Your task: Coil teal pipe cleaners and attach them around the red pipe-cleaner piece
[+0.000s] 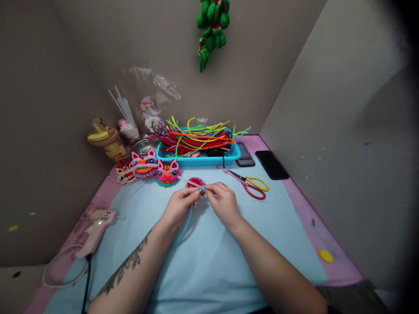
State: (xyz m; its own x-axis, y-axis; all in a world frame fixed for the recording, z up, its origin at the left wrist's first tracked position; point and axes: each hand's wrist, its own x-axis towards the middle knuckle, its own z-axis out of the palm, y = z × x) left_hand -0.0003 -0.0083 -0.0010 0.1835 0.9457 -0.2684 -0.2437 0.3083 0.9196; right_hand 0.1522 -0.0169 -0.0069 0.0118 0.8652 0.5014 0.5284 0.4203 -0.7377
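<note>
A light blue pipe cleaner (186, 229) hangs in a curve below my left hand (181, 205), which pinches it near one end. Fingertips of my right hand (224, 201) close on the same end, where a small blue bent or coiled bit shows between both hands. Just behind the fingers lies a round pink-red piece (195, 182), partly covered by them. Beyond my left hand sit colourful fuzzy animal heads, the nearest a pink one (168, 173) with a teal fringe. Right of my right hand, scissors (250, 183) with red and yellow handles lie spread.
A blue tray (199, 162) heaped with pipe cleaners stands at the back. At left rests a pink glue gun (98, 233) with a lit green light and a cable. A black phone (271, 165) lies back right, a yellow disc (325, 255) front right. Walls enclose the table.
</note>
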